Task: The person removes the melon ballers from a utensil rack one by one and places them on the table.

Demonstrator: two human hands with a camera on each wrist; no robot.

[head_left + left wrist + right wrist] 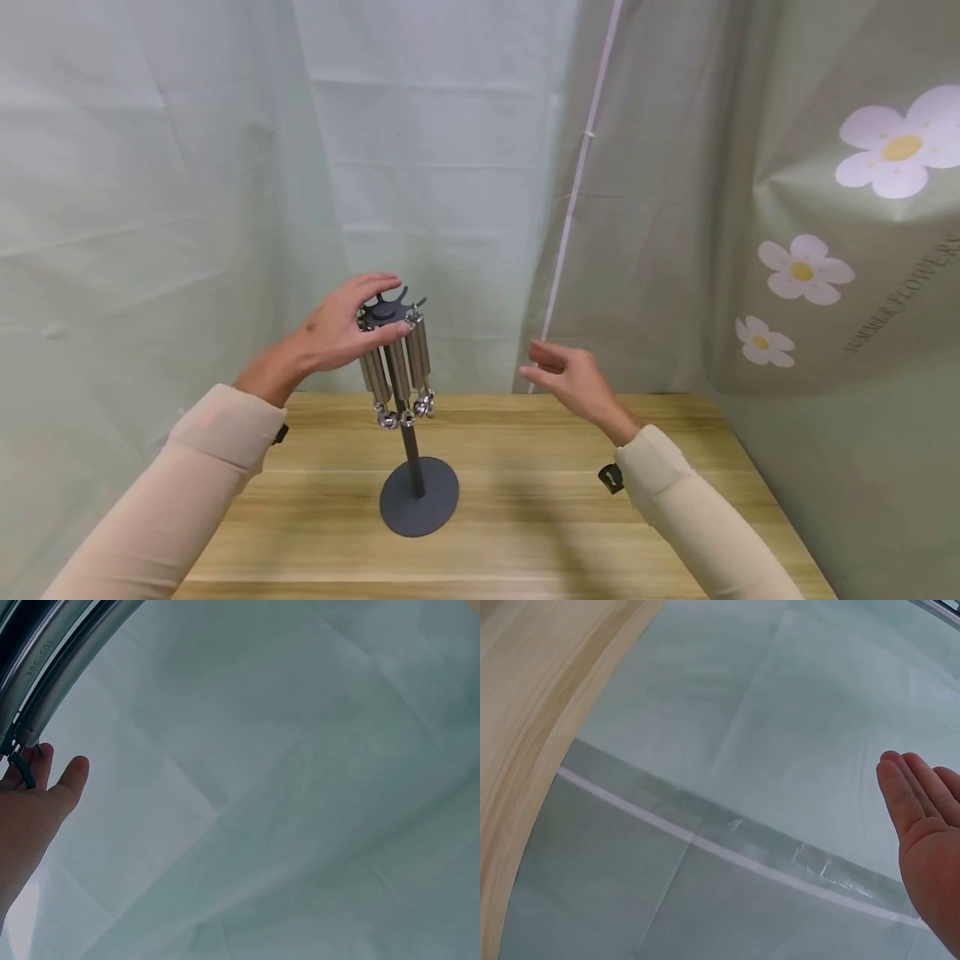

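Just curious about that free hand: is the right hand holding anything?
No, the right hand hangs in the air with fingers straight, apart from the stand and its metal tubes.

Left hand (337, 333) on stand (408, 417)
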